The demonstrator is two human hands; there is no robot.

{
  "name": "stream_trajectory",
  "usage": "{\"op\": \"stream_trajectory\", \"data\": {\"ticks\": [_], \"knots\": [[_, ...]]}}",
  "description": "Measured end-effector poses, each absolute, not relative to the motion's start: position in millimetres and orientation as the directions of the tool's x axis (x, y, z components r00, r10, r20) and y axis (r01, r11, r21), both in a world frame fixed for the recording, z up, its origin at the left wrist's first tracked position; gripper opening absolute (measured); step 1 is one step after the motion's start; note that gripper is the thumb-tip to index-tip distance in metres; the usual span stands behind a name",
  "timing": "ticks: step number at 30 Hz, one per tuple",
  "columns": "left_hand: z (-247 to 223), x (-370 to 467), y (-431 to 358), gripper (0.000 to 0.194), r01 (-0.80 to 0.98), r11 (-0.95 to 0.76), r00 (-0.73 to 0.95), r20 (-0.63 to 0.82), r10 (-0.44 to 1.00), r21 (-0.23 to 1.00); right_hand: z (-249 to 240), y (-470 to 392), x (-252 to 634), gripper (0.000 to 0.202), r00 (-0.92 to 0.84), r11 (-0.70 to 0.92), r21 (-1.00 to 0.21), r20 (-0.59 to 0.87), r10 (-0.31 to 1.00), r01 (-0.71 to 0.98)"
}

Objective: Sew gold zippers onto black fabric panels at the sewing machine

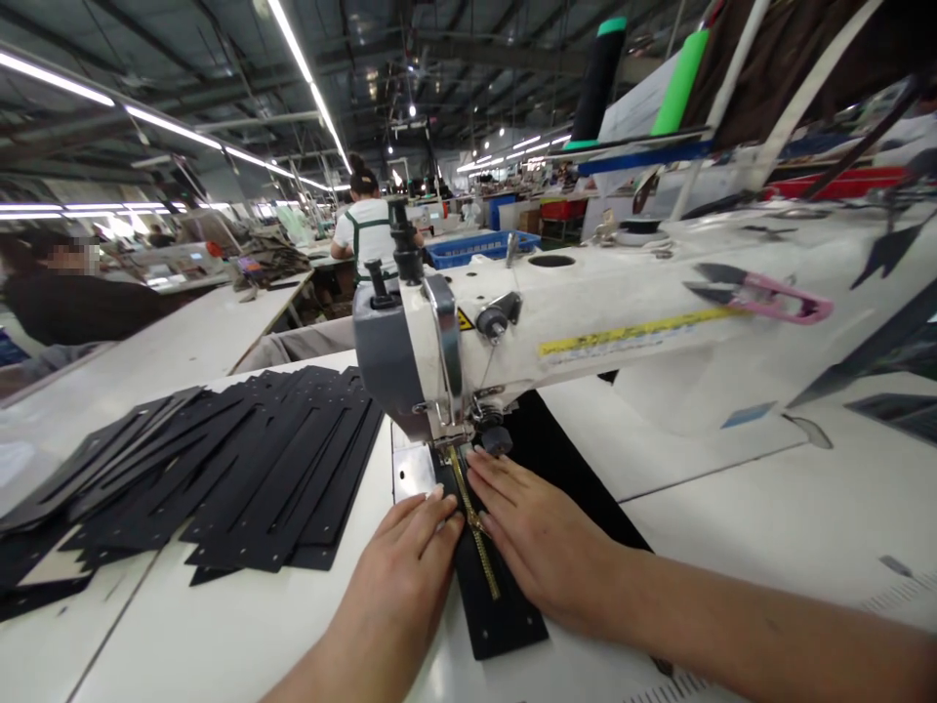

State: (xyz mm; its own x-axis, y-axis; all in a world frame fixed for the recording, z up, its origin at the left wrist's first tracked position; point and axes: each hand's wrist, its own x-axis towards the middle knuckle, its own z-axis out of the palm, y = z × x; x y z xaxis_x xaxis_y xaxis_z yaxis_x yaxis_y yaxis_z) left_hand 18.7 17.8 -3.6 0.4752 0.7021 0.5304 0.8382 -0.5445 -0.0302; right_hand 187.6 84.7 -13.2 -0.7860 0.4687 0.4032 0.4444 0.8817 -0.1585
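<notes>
A black panel point(505, 621) with a gold zipper point(481, 557) along its middle lies under the needle area of a white sewing machine point(630, 303). My left hand point(410, 557) rests at the panel's left edge, its fingers bent and pressed together near the zipper. On the right side of the zipper, my right hand point(542, 532) lies fairly flat, fingers stretched toward the presser foot point(448, 451). A larger black piece point(571, 469) extends behind my right hand. The zipper runs between both hands up to the foot.
Many overlapping black slotted panels point(256, 478) are spread on the table at the left. Pink-handled snips point(776, 296) lie on the machine arm. Thread cones point(600, 83) stand at upper right. Beyond the machine are a blue basket point(483, 249) and people seated at other tables.
</notes>
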Motion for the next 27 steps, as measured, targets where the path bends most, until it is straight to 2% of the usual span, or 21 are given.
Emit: {"op": "stream_trajectory", "data": {"ticks": [7, 13, 21, 24, 27], "knots": [[-3.3, 13.5, 32.7, 0.026, 0.842, -0.539, 0.469, 0.511, 0.720, -0.013, -14.1, 99.6, 179.0, 0.041, -0.771, 0.898, -0.172, 0.465, 0.436, 0.404], [-2.6, 7.6, 43.8, 0.021, 0.841, -0.533, 0.428, 0.491, 0.758, 0.089, -12.7, 114.1, 172.1, 0.032, -0.748, 0.883, -0.289, 0.472, 0.467, 0.369], [-4.7, 1.0, 52.7, 0.017, 0.858, -0.482, 0.377, 0.419, 0.826, 0.178, -13.5, 126.3, 163.8, 0.026, -0.771, 0.885, -0.257, 0.436, 0.465, 0.389], [-1.3, 1.4, 50.7, 0.018, 0.868, -0.464, 0.369, 0.395, 0.841, 0.177, -11.0, 126.9, 165.3, 0.022, -0.766, 0.883, -0.274, 0.441, 0.468, 0.382], [2.3, 5.8, 42.2, 0.021, 0.879, -0.462, 0.389, 0.380, 0.839, 0.121, -6.5, 123.7, 168.6, 0.016, -0.733, 0.861, -0.286, 0.452, 0.508, 0.420]]}}
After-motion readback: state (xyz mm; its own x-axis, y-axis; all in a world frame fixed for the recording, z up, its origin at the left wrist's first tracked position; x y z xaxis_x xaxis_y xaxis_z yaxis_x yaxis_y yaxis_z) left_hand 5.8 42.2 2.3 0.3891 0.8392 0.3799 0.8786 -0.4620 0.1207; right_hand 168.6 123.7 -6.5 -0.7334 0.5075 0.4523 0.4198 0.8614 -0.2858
